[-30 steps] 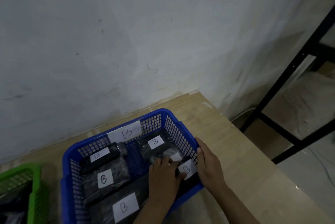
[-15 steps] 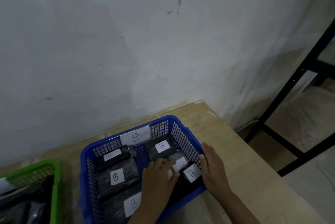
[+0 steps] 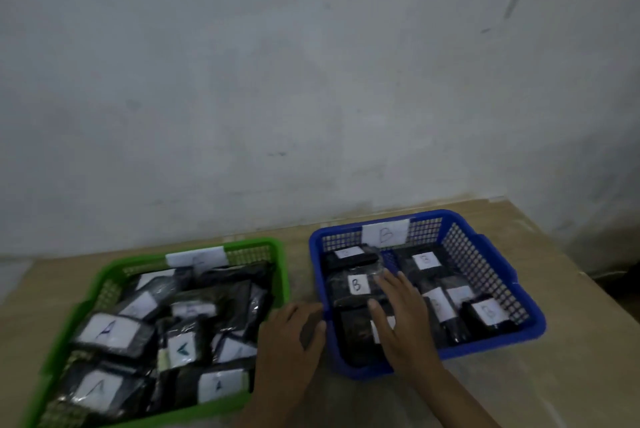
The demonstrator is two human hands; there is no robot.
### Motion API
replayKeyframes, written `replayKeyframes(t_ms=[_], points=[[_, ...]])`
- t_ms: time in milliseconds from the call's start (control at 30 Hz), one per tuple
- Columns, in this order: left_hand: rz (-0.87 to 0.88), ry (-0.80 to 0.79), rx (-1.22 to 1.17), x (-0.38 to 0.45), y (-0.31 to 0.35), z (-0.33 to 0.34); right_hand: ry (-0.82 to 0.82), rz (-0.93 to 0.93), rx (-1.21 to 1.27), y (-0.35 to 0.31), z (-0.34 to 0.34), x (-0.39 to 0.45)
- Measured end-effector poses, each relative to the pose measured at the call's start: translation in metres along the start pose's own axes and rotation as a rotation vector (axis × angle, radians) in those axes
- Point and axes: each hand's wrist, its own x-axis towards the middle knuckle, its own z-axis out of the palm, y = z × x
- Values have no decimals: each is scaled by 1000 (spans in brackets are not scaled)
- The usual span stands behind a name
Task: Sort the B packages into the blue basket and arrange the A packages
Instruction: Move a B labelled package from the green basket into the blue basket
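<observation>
The blue basket (image 3: pixel 491 275) stands on the right of the table, with a paper "B" tag (image 3: pixel 385 233) on its far wall. Several black wrapped B packages (image 3: pixel 356 284) with white labels lie inside it. My right hand (image 3: pixel 403 320) lies flat, fingers spread, on the packages in the basket's left half, gripping nothing. My left hand (image 3: pixel 289 341) rests on the table between the two baskets, fingertips against the blue basket's left wall. The green basket (image 3: pixel 104 285) on the left holds several black A packages (image 3: pixel 109 330) piled unevenly.
Both baskets sit on a light wooden table (image 3: pixel 554 386) pushed against a white wall (image 3: pixel 311 81). The table's right edge runs diagonally at the far right, with a dark gap beyond it. A narrow strip of tabletop separates the baskets.
The view has swung left, bringing the green basket fully in. My left hand came out of the blue basket to its left outer side; my right hand moved from the right wall into the basket.
</observation>
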Motion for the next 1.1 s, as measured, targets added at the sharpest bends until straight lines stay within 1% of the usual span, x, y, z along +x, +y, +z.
replayKeyframes(t_ms=[67,233,400,467,567,633,733,933,1000,1100], points=[[-34,41,1,-8,-16,-17,-12,-69,22,-20,19,-5],[-76,92,37,-26,-52,-52,-98,-151,28,-56,57,-20],[-145,171,110,-34,-90,-74,-323,-245,-135,-77,92,-35],[-208,157,142,-34,-103,-78,-356,-231,-197,-80,100,-39],[-280,38,198,-33,-113,-81,-359,-213,-266,-82,106,-43],[-311,-25,144,-33,-116,-82,-355,-208,-304,-84,107,-44],[-321,-44,6,-33,-121,-82,-366,-196,-352,-91,110,-40],[-246,-38,-20,-36,-134,-83,-440,-230,-410,-97,111,-35],[-237,-43,-53,-38,-135,-83,-447,-218,-367,-98,107,-34],[-282,7,-133,-42,-137,-85,-477,-146,-190,-98,102,-33]])
